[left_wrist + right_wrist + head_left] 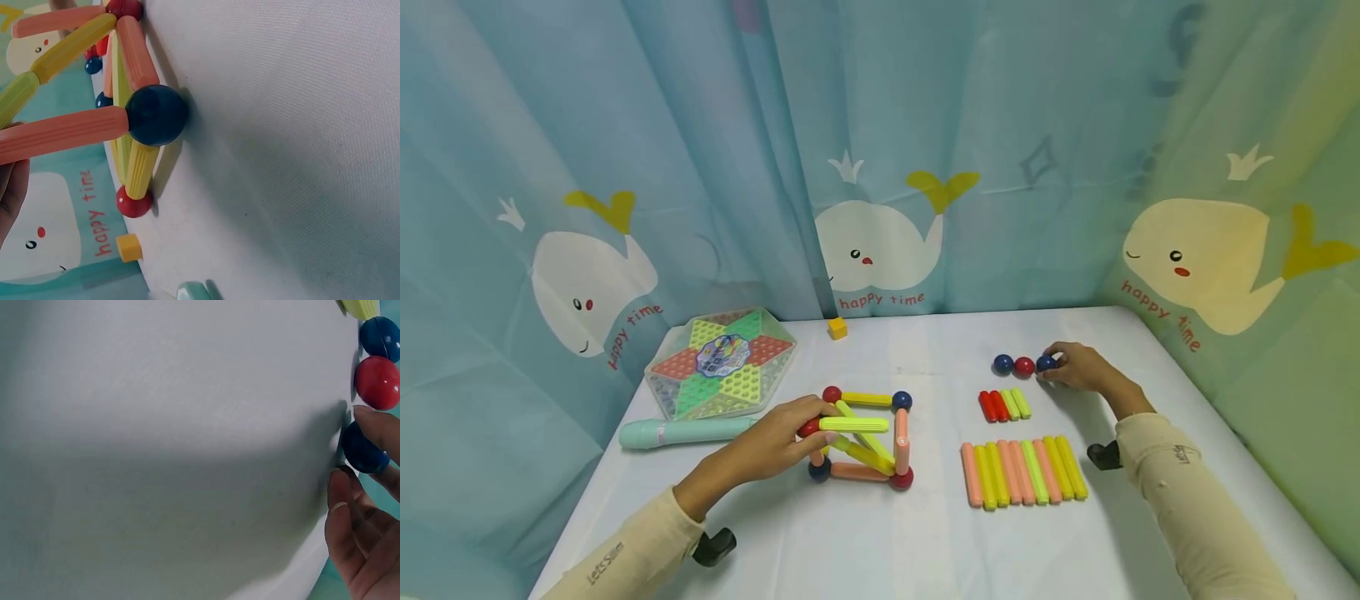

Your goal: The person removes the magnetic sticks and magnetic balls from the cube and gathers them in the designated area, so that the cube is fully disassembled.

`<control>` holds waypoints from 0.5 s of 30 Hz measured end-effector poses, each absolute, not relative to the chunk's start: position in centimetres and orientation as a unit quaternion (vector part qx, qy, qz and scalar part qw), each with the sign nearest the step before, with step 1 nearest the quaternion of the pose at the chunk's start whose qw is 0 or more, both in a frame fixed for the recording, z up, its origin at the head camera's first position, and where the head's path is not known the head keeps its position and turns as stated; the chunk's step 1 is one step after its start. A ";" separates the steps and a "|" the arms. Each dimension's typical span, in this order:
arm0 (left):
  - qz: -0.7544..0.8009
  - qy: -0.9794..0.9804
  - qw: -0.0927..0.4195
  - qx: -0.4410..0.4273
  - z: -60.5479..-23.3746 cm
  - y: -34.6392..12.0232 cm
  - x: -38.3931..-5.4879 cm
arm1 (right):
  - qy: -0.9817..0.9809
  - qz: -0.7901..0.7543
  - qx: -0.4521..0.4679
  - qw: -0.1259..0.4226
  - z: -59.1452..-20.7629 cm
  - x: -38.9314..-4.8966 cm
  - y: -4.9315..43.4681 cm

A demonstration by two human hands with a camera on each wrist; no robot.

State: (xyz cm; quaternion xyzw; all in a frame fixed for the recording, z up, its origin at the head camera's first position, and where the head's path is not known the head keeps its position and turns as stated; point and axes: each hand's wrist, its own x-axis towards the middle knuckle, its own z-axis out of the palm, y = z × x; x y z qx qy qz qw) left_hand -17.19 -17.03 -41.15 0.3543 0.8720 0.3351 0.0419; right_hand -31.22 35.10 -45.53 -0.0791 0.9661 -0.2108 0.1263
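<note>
In the head view my left hand grips the red ball at the top of a small frame of magnetic sticks and balls. A lime stick juts rightward from that ball. Yellow, lime and peach sticks join the frame's corner balls; a blue corner ball rests on the table in the left wrist view. At the right, my right hand has thumb and fingers around a blue ball. Beside it, in a row, sit a red ball and another blue ball.
Short red and lime sticks lie in front of the balls, with a row of longer sticks nearer. A star-patterned game board, a mint-green cylinder and a yellow cube are on the left and back. A curtain borders the table.
</note>
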 end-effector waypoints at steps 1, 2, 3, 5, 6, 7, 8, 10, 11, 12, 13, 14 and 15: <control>0.335 0.872 0.042 0.354 -41.1 -17.0 -17.2 | 0.966 -0.211 -0.078 0.129 -45.5 -31.2 35.1; 0.335 0.872 0.043 0.354 -41.1 -17.0 -17.2 | 0.966 -0.211 -0.076 0.132 -45.5 -31.2 35.1; 0.334 0.873 0.042 0.354 -41.2 -17.0 -17.2 | 0.965 -0.211 -0.072 0.135 -45.5 -31.2 35.1; 0.333 0.874 0.041 0.352 -41.1 -17.0 -17.1 | 0.965 -0.212 -0.065 0.142 -45.5 -31.2 35.1; 0.333 0.874 0.042 0.351 -41.1 -17.0 -17.1 | 0.965 -0.211 -0.063 0.144 -45.6 -31.2 35.1; 0.333 0.874 0.043 0.351 -41.1 -16.9 -17.1 | 0.965 -0.211 -0.060 0.145 -45.7 -31.2 35.1; 0.334 0.874 0.044 0.351 -41.1 -16.9 -17.1 | 0.965 -0.212 -0.056 0.146 -45.7 -31.2 35.1; 0.339 0.872 0.050 0.351 -41.1 -16.9 -17.1 | 0.964 -0.216 -0.049 0.149 -45.8 -31.2 35.1; 0.342 0.870 0.053 0.351 -41.1 -16.9 -17.1 | 0.963 -0.217 -0.048 0.150 -45.8 -31.1 35.1; 0.346 0.868 0.056 0.351 -41.1 -16.9 -17.1 | 0.963 -0.218 -0.048 0.151 -45.8 -31.1 35.2; 0.348 0.867 0.059 0.352 -41.1 -16.9 -17.1 | 0.962 -0.220 -0.048 0.152 -45.8 -31.1 35.2; 0.350 0.866 0.060 0.352 -41.1 -16.9 -17.1 | 0.962 -0.220 -0.049 0.154 -45.8 -31.1 35.3; 0.352 0.865 0.062 0.352 -41.1 -16.9 -17.1 | 0.962 -0.220 -0.051 0.155 -45.7 -31.0 35.3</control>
